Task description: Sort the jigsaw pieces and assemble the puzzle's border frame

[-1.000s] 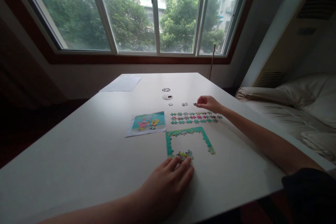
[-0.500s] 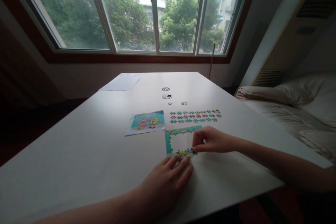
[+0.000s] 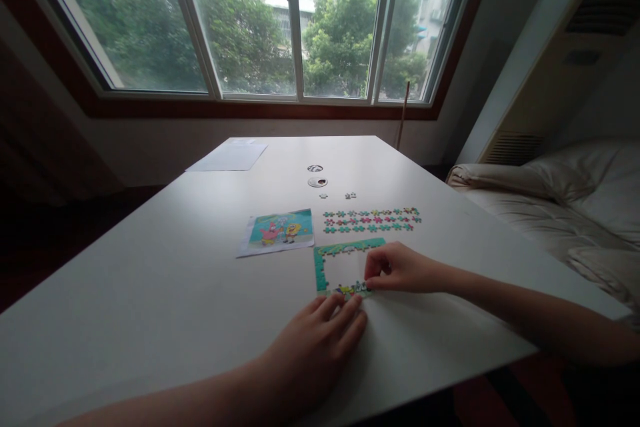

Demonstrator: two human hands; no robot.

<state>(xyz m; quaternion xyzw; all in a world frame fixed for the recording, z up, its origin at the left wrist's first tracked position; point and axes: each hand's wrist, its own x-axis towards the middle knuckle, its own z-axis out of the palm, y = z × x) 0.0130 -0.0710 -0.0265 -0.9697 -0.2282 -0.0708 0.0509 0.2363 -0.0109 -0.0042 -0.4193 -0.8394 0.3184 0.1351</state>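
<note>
A partly built jigsaw frame (image 3: 325, 260) with a teal border lies near the front of the white table (image 3: 175, 267). My left hand (image 3: 320, 340) rests flat on the table, fingertips touching the frame's lower edge. My right hand (image 3: 397, 268) covers the frame's right side, its fingers pinched on a small puzzle piece at the bottom row. Rows of loose puzzle pieces (image 3: 373, 220) lie just beyond the frame. A colour reference picture (image 3: 277, 230) lies to the frame's left.
Farther back on the table lie a few stray pieces (image 3: 350, 196), two small round discs (image 3: 317, 181) and a sheet of paper (image 3: 227, 155). A bed with pale bedding (image 3: 560, 207) stands on the right. Windows run along the far wall.
My right hand came back from the stray pieces at the far side to the frame's bottom row, bringing a piece. The left hand stayed put.
</note>
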